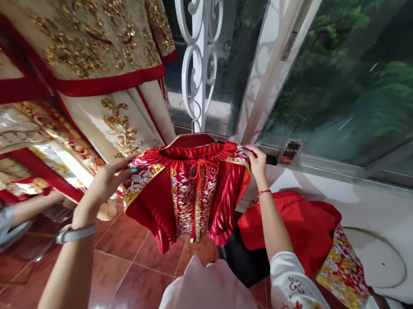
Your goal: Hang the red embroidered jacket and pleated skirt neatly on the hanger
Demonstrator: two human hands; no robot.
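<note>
A red satin embroidered blouse [191,197] hangs in front of me on a thin metal hanger [195,115]. Silver and gold embroidery runs down its front and over both shoulders, and a red cord is tied in a bow at the gathered neckline. My left hand [106,183] pinches the shoulder on the left side, its fingertips partly behind the cloth. At the opposite shoulder, the fingers of my right hand [257,161] grip the fabric near its top edge. Between the two hands the blouse is spread wide, its lower edge hanging above the tiles.
Ornate cream-and-gold costumes [104,40] with red borders hang at left. A white scrollwork post [198,50] rises beside the window [346,90]. Another red garment [295,223] lies at right, over something black [247,262]. Another person's arm [38,208] reaches in at left.
</note>
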